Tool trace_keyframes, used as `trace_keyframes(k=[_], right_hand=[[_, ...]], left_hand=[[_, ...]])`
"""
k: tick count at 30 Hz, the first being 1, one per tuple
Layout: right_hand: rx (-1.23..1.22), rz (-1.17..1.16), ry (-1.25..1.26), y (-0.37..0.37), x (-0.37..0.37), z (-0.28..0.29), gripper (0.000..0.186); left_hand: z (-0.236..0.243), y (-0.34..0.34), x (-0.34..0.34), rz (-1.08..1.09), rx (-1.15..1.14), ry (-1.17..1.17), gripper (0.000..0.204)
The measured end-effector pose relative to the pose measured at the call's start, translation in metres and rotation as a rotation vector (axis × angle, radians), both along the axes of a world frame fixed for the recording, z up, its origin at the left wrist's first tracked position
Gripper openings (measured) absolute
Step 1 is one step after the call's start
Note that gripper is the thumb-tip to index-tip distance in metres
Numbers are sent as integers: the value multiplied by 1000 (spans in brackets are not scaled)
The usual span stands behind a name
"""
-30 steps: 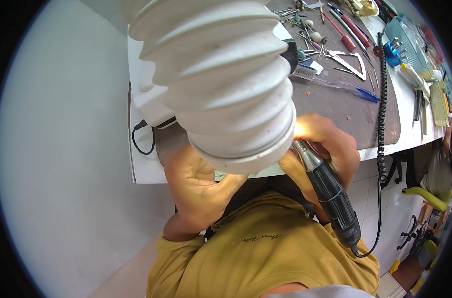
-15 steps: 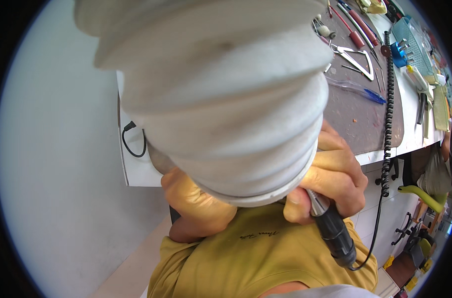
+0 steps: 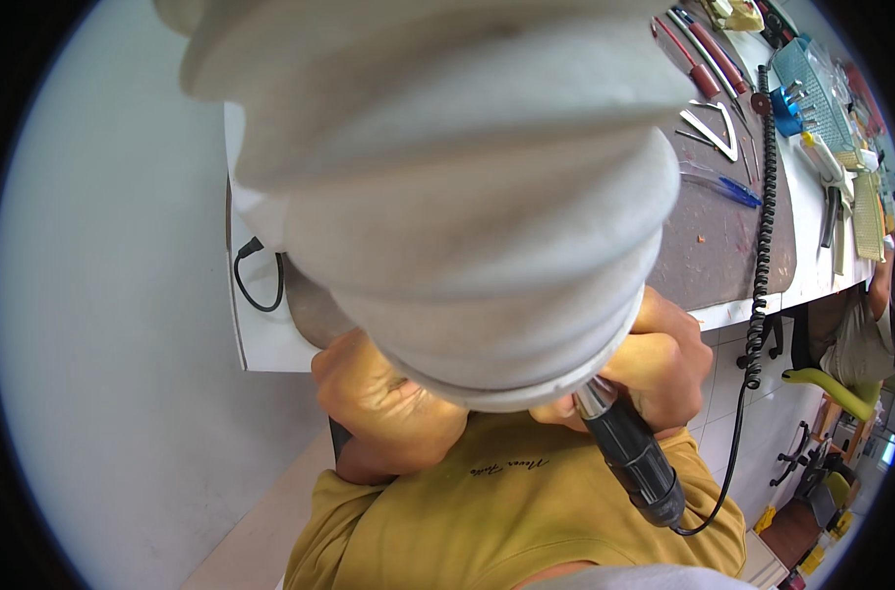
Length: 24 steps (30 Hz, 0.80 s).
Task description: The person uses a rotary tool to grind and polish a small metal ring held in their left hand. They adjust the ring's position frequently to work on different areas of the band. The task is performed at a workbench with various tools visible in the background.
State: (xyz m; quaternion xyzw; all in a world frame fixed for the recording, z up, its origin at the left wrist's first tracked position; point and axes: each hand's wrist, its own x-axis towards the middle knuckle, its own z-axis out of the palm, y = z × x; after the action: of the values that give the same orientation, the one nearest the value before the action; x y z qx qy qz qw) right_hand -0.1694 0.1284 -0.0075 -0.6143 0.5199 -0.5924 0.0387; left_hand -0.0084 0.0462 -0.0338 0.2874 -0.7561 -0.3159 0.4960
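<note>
A wide white ribbed hose-like piece [image 3: 487, 226] fills the middle of the view and hides my fingertips. My right hand [image 3: 668, 359] grips a rotary handpiece [image 3: 632, 457] near its metal collar. The tool's black body slants down to the right across my yellow shirt, and its tip is out of sight behind the ribbed piece. On the other side, my left hand [image 3: 388, 408] is closed, its fingers curled in under the rim. Whatever it holds is hidden. A warm light falls on both hands.
A coiled black cord [image 3: 765, 226] runs over the table's right edge. On the brown mat [image 3: 722, 256] lie a white caliper-like tool [image 3: 718, 133], a blue pen [image 3: 738, 192] and red-handled tools. A teal basket [image 3: 811, 88] stands beyond. A short black cable [image 3: 260, 295] lies at left.
My right hand and the handpiece have shifted a little left and turned, with the fingers tucked further under. The white ribbed piece sits slightly further right in view. The left hand has barely moved.
</note>
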Motion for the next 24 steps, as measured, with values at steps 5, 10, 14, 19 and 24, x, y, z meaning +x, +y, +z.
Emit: trace_keyframes(k=[5,10,14,19,24], right_hand=[[5,21,2,-1,2,-1,28],[-11,12,-12,-2,1,-3,26],[-4,3,-14,1,3,-1,26],[-6,5,0,-1,1,0,25],[-11,-1,2,-1,2,-1,25]], left_hand=[[-9,1,-1,13,9,49,27],[1,3,-3,15,70,63,21],[2,3,-5,8,94,81,18],[3,4,-5,-6,105,62,19],[4,5,-3,-9,114,53,20]])
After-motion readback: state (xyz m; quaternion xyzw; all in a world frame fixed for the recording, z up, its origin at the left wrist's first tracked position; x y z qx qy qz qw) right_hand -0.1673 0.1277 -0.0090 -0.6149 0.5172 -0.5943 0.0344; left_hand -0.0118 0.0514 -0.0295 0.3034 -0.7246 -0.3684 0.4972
